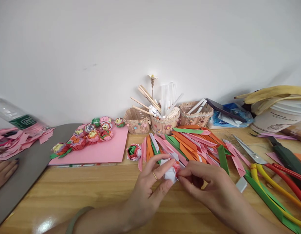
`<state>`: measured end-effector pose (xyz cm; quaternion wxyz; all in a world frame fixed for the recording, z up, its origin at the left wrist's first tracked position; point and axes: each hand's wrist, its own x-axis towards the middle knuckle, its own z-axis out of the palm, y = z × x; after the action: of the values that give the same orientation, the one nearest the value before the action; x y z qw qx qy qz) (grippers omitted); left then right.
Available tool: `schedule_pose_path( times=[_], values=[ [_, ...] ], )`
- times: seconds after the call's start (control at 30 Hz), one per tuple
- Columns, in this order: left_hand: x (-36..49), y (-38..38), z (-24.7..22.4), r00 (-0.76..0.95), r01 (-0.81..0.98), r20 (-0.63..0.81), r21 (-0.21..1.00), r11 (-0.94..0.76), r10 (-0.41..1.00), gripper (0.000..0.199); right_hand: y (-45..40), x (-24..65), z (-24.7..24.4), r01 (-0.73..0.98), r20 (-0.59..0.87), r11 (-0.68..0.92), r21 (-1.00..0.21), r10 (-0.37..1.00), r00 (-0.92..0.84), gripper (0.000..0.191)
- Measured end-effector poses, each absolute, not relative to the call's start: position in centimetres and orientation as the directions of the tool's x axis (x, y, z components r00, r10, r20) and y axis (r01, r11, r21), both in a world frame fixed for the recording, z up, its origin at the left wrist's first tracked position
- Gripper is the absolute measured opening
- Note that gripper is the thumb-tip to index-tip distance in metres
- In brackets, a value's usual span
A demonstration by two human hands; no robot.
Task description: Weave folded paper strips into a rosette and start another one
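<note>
Above wooden table [92, 198], in front of strip pile: small white-and-red folded paper piece [170, 173], between both hands. Left hand [152, 185] curled half open, fingertips and thumb gripping its left side. Right hand [206, 178] pinched nearly closed at its right edge. Behind, folded paper strips [189, 144], then three decorated baskets [165, 124] by wall. Finished-looking paper flowers [93, 133] lie left on pink sheets [113, 151]; scissors [254, 156] right.

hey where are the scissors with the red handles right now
In the head view, the scissors lie on the table at the right, open, just left of the dark green tool.
</note>
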<state>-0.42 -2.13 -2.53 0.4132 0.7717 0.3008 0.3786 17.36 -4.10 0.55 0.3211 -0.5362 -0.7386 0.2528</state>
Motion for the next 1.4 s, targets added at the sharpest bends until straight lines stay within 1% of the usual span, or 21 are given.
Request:
schedule_pose_path(
  times=[0.07,0.13,0.27,0.4,0.5,0.57,0.67,0.77,0.97,1.23,1.4],
  values=[
    [-0.33,-2.04,-2.58,0.536,0.153,0.334,0.865,-0.478,0.775,0.045,-4.02,17.48,0.56,0.61,0.179,0.278,-0.742,0.959,-0.219,0.019],
    [-0.32,-2.02,-2.6,0.543,0.149,0.325,0.87,-0.469,0.775,0.044,-3.89,17.65,0.6,0.552,0.144,0.249,-0.796,0.963,-0.226,0.018],
    [-0.42,-2.06,-2.58,0.554,0.15,0.32,0.87,-0.47,0.769,0.044,-3.66,17.94,0.58,0.428,0.043,0.14,-0.893,0.973,-0.227,0.013],
    [-0.39,-2.01,-2.59,0.562,0.146,0.32,0.869,-0.472,0.763,0.044,-3.4,17.97,0.4,0.378,0.018,0.1,-0.921,0.977,-0.214,0.013],
    [-0.35,-1.96,-2.62,0.561,0.152,0.307,0.875,-0.46,0.769,0.044,-3.33,17.87,0.33,0.422,0.021,0.115,-0.899,0.975,-0.22,0.014],
    [-0.32,-1.95,-2.62,0.551,0.158,0.305,0.876,-0.456,0.777,0.044,-3.44,17.83,0.29,0.47,0.081,0.187,-0.862,0.968,-0.238,0.014],
    [-0.28,-1.96,-2.62,0.54,0.172,0.287,0.882,-0.438,0.791,0.043,-3.74,17.82,0.16,0.543,0.21,0.335,-0.77,0.937,-0.281,0.015],
    [-0.22,-2.05,-2.63,0.538,0.181,0.263,0.892,-0.415,0.801,0.042,-3.86,17.84,0.02,0.584,0.255,0.399,-0.707,0.914,-0.316,0.015],
    [-0.22,-2.21,-2.71,0.525,0.156,0.24,0.916,-0.369,0.817,0.041,-3.5,17.83,0.03,0.633,0.125,0.316,-0.706,0.936,-0.328,0.019],
    [-0.23,-2.01,-2.62,0.538,0.166,0.238,0.91,-0.379,0.808,0.041,-3.78,17.61,0.11,0.608,0.175,0.314,-0.73,0.945,-0.277,0.019],
    [-0.19,-2.06,-2.54,0.535,0.166,0.24,0.91,-0.379,0.81,0.041,-3.96,17.54,0.39,0.618,0.163,0.306,-0.724,0.947,-0.278,0.017]
  ],
)
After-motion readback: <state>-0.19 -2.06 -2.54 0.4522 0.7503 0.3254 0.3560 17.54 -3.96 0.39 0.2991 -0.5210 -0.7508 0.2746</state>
